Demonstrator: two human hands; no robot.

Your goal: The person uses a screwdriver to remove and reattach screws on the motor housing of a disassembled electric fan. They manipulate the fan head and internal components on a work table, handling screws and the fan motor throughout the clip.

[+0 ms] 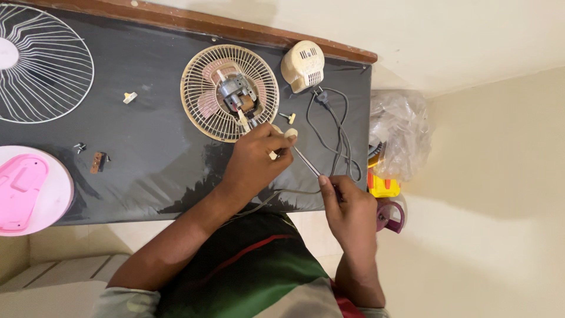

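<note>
The left hand [256, 162] reached from the near edge across the black-covered table [159, 171], its forearm slanting up from lower left, wrist bent slightly so the knuckles faced the camera. Its fingers were curled tight, pinching a small cream knob-like part [290, 133] between thumb and fingertips, just near of the fan's rear guard [203, 97]. That round cream wire guard lay flat on the table, with the bare fan motor [236, 94] at its centre and pink blades showing behind the wires.

The right hand [348, 207] hung at the table's near right corner, forearm rising almost straight from below. Its fingers were closed around the handle of a screwdriver [307, 162], thumb pressed along the top; the thin metal shaft ran up and left so that its tip met the cream part held by the left hand.

Far of the hands, a cream motor cover [303, 66] sat by the table's wooden far edge, and a grey power cord with plug [331, 126] looped down the right side. A small cream screw-like piece [289, 118] lay between guard and cord. At far left lay a white front guard [44, 65], and at near left a pink fan base [26, 191]. Off the table's right end were a crumpled clear plastic bag [400, 129] and a yellow tool [382, 185].
</note>
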